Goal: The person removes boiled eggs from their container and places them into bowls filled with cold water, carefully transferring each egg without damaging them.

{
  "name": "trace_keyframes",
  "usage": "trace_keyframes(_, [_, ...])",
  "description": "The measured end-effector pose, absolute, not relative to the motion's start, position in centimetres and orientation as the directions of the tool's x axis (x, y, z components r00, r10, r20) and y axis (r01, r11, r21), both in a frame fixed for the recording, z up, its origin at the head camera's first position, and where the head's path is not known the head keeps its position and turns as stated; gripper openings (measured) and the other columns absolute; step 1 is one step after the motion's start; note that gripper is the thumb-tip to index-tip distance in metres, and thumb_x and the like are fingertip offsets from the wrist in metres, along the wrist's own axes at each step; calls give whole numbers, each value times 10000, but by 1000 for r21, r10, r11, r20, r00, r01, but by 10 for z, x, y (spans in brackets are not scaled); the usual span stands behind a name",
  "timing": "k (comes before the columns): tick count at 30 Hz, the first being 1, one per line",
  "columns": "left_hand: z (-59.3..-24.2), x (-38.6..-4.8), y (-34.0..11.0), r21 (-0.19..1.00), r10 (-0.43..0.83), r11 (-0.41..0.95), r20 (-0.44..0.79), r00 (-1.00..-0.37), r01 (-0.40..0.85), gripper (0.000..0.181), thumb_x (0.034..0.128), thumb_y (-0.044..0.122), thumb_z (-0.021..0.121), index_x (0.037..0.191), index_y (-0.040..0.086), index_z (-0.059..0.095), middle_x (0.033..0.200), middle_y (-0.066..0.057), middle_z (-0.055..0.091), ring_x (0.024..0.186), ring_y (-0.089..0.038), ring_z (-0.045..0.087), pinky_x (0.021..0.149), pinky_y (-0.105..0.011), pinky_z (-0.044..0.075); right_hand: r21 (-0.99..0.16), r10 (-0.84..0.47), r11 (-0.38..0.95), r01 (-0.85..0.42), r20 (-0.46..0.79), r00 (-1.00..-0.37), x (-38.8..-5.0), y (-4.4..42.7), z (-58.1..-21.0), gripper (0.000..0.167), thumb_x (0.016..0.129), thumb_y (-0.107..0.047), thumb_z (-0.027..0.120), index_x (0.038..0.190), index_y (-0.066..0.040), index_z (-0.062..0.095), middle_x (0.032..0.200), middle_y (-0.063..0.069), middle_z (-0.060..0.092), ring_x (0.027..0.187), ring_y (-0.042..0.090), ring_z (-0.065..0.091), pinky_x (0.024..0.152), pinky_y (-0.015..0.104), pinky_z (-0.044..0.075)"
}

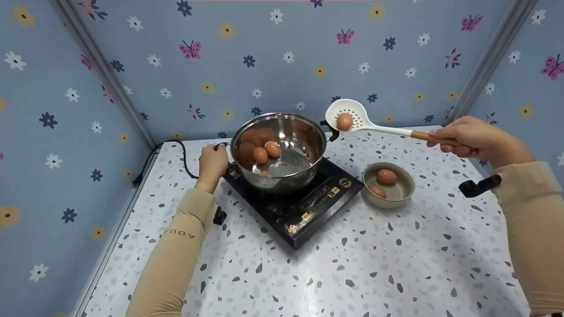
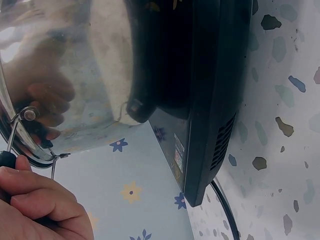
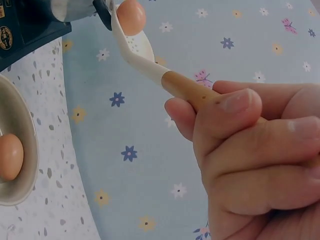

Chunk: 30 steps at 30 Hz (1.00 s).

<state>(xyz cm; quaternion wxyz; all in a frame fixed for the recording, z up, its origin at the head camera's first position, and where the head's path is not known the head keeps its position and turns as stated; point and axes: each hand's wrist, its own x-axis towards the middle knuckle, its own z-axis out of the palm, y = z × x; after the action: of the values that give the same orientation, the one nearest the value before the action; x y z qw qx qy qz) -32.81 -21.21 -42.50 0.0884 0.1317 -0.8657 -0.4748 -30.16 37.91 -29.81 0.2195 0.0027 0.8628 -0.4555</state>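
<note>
My right hand (image 1: pixel 478 138) grips the wooden handle of a white slotted spoon (image 1: pixel 387 129). One brown egg (image 1: pixel 344 121) rests in its perforated bowl, held up beside the pot's right handle (image 1: pixel 330 130). With my left hand (image 1: pixel 212 164) I hold the left handle of a steel pot (image 1: pixel 282 182); the left wrist view shows the fingers (image 2: pixel 45 197) curled round that black handle. Inside the pot lie brown eggs (image 1: pixel 272 149), one partly hidden by the near rim. A beige bowl (image 1: pixel 390 203) to the right contains two more eggs (image 1: pixel 387 176).
Under the pot is a black induction cooker (image 1: pixel 304 220), turned at an angle on the speckled table (image 1: pixel 335 281). Its black cord (image 1: pixel 184 158) runs off to the left. Flower-patterned walls (image 1: pixel 282 57) close in the back and both sides.
</note>
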Motion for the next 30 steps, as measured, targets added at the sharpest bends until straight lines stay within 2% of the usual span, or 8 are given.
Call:
trace_keyframes(5, [-424, -328, -212, 842, -315, 517, 17, -949, -156, 366, 1171, 293, 358, 1064, 15, 571, 905, -132, 504, 762, -258, 479, 712, -372, 417, -775, -180, 593, 217, -391, -903, -299, 391, -301, 320, 1151, -391, 549, 1032, -217, 791, 663, -76, 588, 475, 32, 364, 467, 208, 337])
trace_keyframes(10, [-423, -328, -212, 835, -323, 528, 32, -946, -152, 447, 1156, 298, 366, 1215, -56, 634, 1064, -208, 599, 901, -322, 559, 777, -377, 439, -772, -174, 592, 231, -402, -899, -296, 403, -305, 326, 1153, -381, 546, 1011, -241, 804, 664, -78, 600, 482, 36, 377, 474, 217, 351])
trace_keyframes(12, [-424, -328, -212, 836, -326, 528, 34, -945, -152, 432, 1154, 298, 370, 1182, -46, 631, 1048, -206, 599, 891, -324, 558, 770, -376, 438, -776, -177, 583, 240, -410, -895, -295, 408, -308, 332, 1156, -370, 543, 999, -253, 811, 664, -80, 610, 482, 32, 377, 476, 214, 351])
trace_keyframes(18, [-425, -328, -212, 847, -320, 514, 39, -947, -139, 328, 1163, 281, 378, 939, 82, 512, 832, -101, 491, 702, -239, 472, 681, -362, 420, -788, -199, 559, 258, -429, -881, -292, 422, -319, 335, 1161, -342, 537, 996, -257, 816, 665, -83, 618, 485, 24, 368, 475, 204, 339])
trace_keyframes(25, [-424, -328, -213, 848, -304, 514, 40, -952, -129, 332, 1165, 287, 369, 969, 77, 535, 847, -92, 481, 729, -235, 466, 704, -369, 414, -779, -198, 560, 280, -455, -868, -289, 436, -335, 325, 1159, -367, 538, 1019, -259, 811, 663, -106, 597, 474, 3, 375, 468, 182, 349])
trace_keyframes(30, [-425, -330, -213, 852, -312, 505, 32, -950, -137, 351, 1166, 275, 377, 855, 128, 445, 738, -50, 421, 612, -190, 394, 637, -356, 397, -775, -211, 561, 291, -474, -855, -284, 444, -343, 335, 1166, -337, 520, 1013, -253, 806, 664, -96, 575, 473, 23, 332, 472, 203, 323])
